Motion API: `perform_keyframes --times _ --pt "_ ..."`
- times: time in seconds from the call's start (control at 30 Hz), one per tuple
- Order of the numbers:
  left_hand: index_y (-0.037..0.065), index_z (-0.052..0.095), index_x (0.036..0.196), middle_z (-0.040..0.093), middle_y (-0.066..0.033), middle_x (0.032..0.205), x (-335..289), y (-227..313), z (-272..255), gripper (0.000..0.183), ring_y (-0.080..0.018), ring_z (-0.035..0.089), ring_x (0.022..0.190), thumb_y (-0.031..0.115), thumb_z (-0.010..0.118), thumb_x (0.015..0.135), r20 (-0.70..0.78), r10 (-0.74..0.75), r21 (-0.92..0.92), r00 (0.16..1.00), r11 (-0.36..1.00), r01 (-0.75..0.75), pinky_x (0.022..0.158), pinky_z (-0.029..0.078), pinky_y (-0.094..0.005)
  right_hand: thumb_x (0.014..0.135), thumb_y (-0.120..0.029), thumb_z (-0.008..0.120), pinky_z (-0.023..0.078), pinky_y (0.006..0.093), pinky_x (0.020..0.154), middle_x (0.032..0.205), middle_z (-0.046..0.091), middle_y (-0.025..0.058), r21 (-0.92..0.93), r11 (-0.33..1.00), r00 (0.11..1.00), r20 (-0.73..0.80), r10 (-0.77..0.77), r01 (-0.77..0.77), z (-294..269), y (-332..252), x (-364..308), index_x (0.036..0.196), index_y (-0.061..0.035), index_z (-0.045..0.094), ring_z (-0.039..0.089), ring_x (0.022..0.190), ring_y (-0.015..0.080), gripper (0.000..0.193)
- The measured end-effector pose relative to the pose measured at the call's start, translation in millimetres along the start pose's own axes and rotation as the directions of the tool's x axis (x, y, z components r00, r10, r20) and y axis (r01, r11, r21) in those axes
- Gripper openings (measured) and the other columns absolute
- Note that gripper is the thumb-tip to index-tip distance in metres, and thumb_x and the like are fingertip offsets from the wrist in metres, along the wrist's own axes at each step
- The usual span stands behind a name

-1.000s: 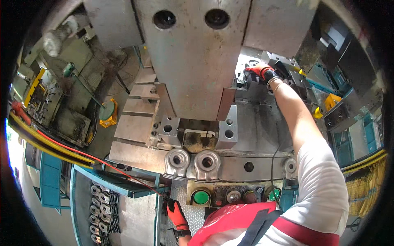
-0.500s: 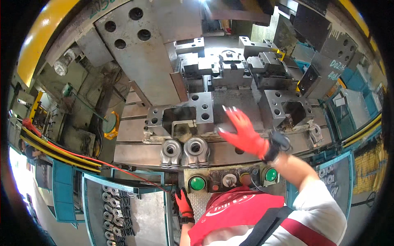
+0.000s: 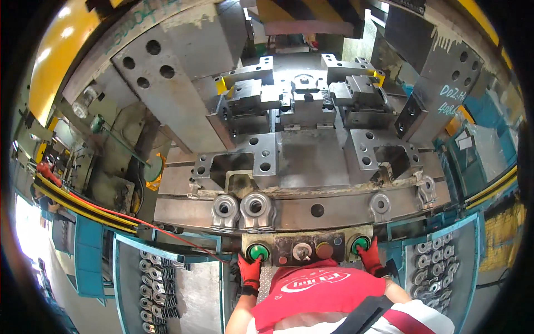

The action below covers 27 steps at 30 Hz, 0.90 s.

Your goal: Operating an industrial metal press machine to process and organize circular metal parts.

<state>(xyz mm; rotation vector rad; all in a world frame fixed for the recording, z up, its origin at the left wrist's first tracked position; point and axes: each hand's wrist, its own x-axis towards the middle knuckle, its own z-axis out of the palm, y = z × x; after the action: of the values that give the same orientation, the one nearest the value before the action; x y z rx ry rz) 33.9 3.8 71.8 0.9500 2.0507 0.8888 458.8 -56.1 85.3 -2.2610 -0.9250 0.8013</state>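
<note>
My left hand [image 3: 250, 271], in a red glove, rests on the left green push button [image 3: 257, 253] of the control panel [image 3: 288, 243]. On the right green push button [image 3: 361, 244] lies my right hand [image 3: 370, 258], gloved in red too, fingers apart around the button's edge. Neither hand holds anything. Between the buttons sit a selector switch [image 3: 302, 252] and a red knob [image 3: 324, 250]. Further back, a metal part [image 3: 304, 83] lies on the lit central block of the press die [image 3: 307, 111].
Two ringed metal parts, a left one [image 3: 225, 208] and a right one [image 3: 256, 207], stand on the press ledge; another single part [image 3: 380, 205] is further right. Bins with rows of parts flank me, a left bin [image 3: 192, 289] and a right bin [image 3: 476, 245]. A red hose [image 3: 139, 221] crosses at left.
My right hand has come down from over the die area to the right green button. My left hand has moved up onto the left button. A ringed part now shows on the right ledge.
</note>
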Motion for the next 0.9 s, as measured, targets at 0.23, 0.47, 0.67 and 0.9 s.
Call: perform_keyframes --times 0.23,0.47,0.67,0.9 --pt "-0.002 0.024 0.139 0.036 -0.0261 0.137 4.6 1.6 -1.8 0.1 -0.0371 0.033 0.129 0.032 0.08 0.065 0.017 0.027 0.091 0.999 0.995 -0.029 0.105 0.031 -0.0383 0.07 -0.039 0.074 0.039 0.0461 0.093 0.117 0.047 0.0311 -0.1 0.993 0.997 -0.039 -0.065 0.061 0.3 1.6 0.2 0.142 0.0011 0.014 0.047 0.109 0.0444 0.102" --pt "-0.001 0.026 0.138 0.037 -0.0246 0.136 1.7 11.1 -2.2 0.096 -0.0368 0.037 0.126 0.028 0.08 0.064 -0.002 -0.009 0.094 1.0 0.996 0.009 0.104 0.032 -0.0383 0.07 -0.04 0.074 0.039 0.0453 0.092 0.114 0.047 0.031 -0.123 0.985 0.988 -0.079 -0.13 0.12 3.3 3.5 1.1 0.141 0.0027 0.017 0.047 0.107 0.0436 0.101" --pt "0.0 0.027 0.138 0.038 -0.0241 0.136 3.6 7.8 -2.4 0.095 -0.0363 0.038 0.126 0.027 0.08 0.064 0.001 -0.024 0.082 1.0 0.996 0.024 0.102 0.034 -0.0386 0.07 -0.041 0.074 0.039 0.0453 0.092 0.115 0.047 0.0309 -0.116 0.99 0.995 -0.046 -0.083 0.077 0.8 2.8 0.7 0.141 0.0029 0.017 0.047 0.108 0.0429 0.101" --pt "0.001 0.026 0.139 0.038 -0.0244 0.135 2.9 8.9 -3.3 0.097 -0.0371 0.039 0.125 0.028 0.08 0.064 0.008 -0.029 0.043 1.0 0.999 0.029 0.102 0.035 -0.0396 0.071 -0.042 0.073 0.039 0.0458 0.092 0.116 0.047 0.0303 -0.149 0.986 0.995 -0.042 -0.087 0.08 -0.2 -0.7 0.8 0.141 0.0026 0.017 0.047 0.107 0.0428 0.101"
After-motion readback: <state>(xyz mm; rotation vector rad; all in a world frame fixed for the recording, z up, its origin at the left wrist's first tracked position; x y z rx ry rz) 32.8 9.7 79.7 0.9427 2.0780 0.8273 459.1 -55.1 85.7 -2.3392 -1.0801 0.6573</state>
